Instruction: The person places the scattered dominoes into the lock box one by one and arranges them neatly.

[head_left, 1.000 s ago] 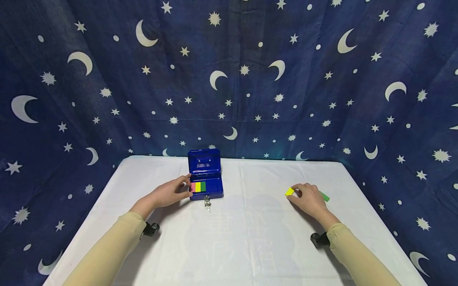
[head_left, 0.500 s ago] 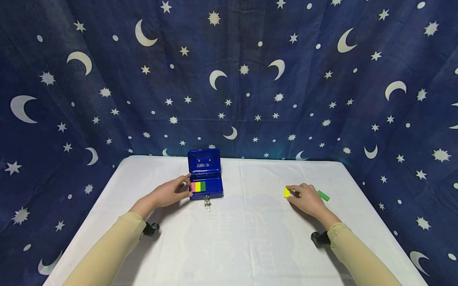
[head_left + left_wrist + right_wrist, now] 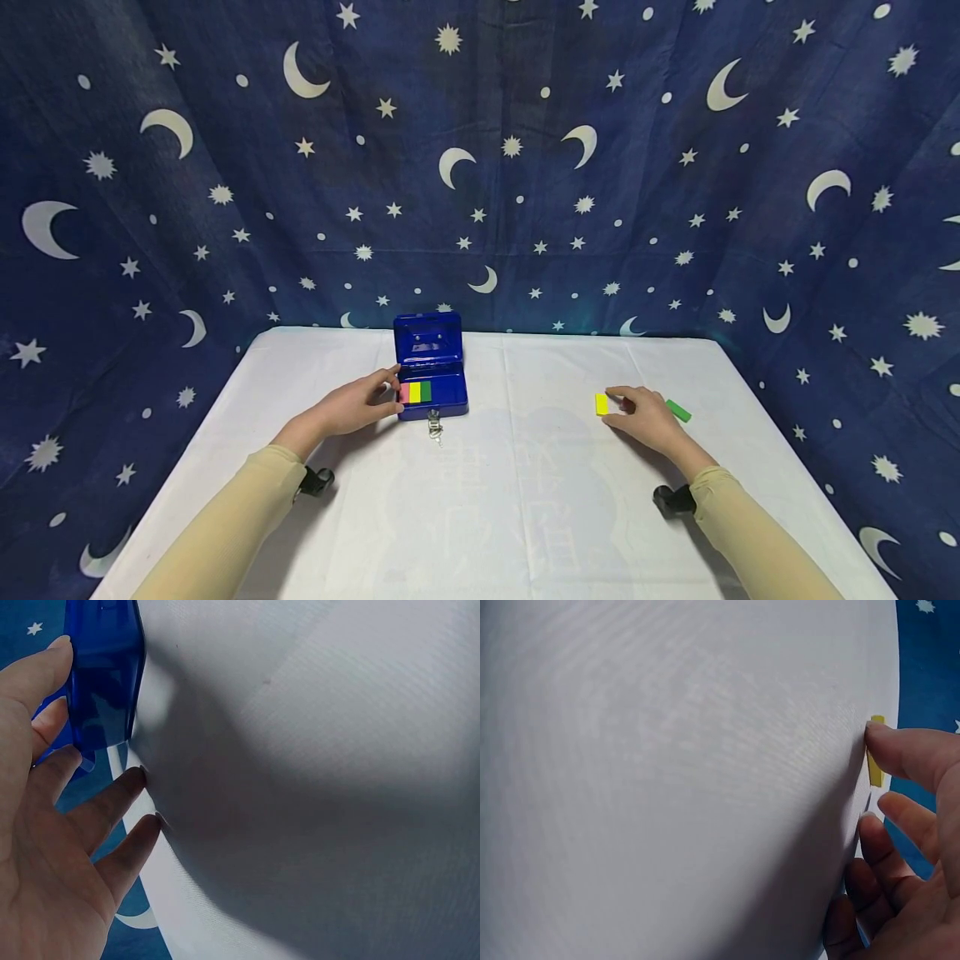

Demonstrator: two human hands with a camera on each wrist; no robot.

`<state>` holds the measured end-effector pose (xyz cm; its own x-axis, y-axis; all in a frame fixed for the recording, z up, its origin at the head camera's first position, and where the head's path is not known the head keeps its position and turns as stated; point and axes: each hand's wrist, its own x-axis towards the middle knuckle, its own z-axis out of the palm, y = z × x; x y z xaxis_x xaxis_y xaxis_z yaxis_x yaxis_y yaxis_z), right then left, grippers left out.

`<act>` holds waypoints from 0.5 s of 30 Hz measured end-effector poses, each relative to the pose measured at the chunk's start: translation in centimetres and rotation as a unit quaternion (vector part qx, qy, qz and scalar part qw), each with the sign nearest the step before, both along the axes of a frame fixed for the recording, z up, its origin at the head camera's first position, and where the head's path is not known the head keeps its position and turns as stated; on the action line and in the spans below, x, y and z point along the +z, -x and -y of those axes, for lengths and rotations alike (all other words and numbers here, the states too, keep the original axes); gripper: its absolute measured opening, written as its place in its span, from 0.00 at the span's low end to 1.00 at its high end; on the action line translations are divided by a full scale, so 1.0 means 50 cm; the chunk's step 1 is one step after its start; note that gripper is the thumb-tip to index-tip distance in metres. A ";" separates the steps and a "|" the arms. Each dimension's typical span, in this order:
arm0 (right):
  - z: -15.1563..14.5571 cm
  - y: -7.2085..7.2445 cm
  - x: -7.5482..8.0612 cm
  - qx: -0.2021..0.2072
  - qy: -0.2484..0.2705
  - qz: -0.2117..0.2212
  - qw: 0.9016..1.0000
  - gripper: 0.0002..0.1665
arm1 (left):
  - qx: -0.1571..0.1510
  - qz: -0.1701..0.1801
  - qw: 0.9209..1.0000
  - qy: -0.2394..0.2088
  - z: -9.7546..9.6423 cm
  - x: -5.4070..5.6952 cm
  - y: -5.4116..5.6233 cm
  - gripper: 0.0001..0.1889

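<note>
A blue metal cash box stands with its lid raised. Inside, on the left, a pink block, a yellow block and a green block lie side by side. My left hand rests thumb and fingertips against the box's left side, its other fingers spread in the left wrist view. To the right, a small yellow block lies on the table. My right hand is just beside it, thumb and index finger parted at its right edge, holding nothing.
A green block lies just right of my right hand. A small key set hangs at the box's front lock. The white-covered table ends at a blue star-and-moon curtain behind and at both sides.
My right hand has set the tilted yellow block down flat, slightly to the left, and let go, drawing back a little. The green block beside it shows more fully. My left hand is unmoved.
</note>
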<state>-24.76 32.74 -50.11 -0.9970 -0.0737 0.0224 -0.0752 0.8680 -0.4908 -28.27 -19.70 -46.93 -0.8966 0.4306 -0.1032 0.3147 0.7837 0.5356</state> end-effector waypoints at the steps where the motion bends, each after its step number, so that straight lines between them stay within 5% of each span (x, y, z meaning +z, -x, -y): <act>1: -0.002 0.000 0.000 -0.001 0.008 0.004 1.000 0.35 | -0.001 -0.001 1.000 0.000 0.000 0.000 0.000 0.20; 15: -0.010 -0.001 0.007 0.003 0.042 0.024 0.999 0.32 | -0.002 -0.004 1.000 0.001 0.001 -0.004 0.002 0.20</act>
